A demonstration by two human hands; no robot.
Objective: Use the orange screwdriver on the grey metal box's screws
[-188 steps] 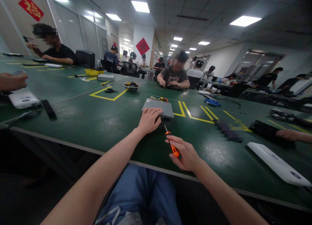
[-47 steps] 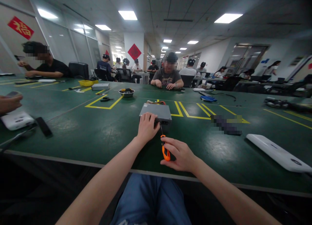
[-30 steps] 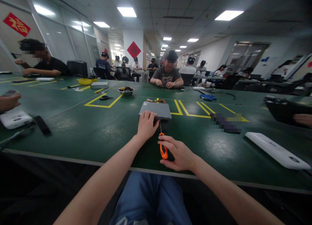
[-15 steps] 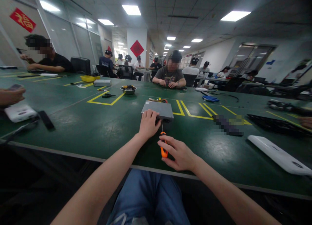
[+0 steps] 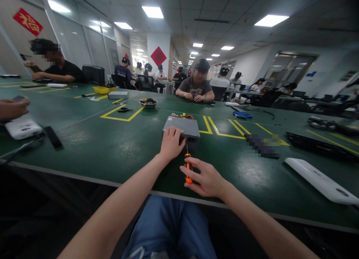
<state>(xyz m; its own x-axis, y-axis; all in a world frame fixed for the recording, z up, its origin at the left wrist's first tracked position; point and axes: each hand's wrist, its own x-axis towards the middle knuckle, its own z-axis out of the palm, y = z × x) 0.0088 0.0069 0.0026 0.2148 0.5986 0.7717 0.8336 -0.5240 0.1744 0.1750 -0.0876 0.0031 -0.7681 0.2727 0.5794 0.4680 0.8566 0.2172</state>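
A grey metal computer power supply (image 5: 185, 125) sits on the green table in front of me, with coloured cables at its far side. My left hand (image 5: 171, 143) is closed over its near left corner, fingers on top and thumb by the near face. In my right hand (image 5: 206, 177) is a screwdriver (image 5: 188, 173) with an orange and black handle, gripped between thumb and fingers. Its thin shaft points away from me to the near face of the power supply, close to my left thumb. My hand hides where the tip meets the case.
A metal bowl (image 5: 148, 104) with tools stands beyond, left of the power supply. White devices lie at left (image 5: 24, 128) and right (image 5: 319, 179), a dark item (image 5: 262, 146) between. Yellow tape marks the table (image 5: 123, 150). A person (image 5: 196, 85) sits opposite; another's hand (image 5: 12, 108) shows at left.
My right fingers have shifted slightly around the screwdriver handle, which sits a touch lower in the picture. My left hand and the power supply have stayed in place.
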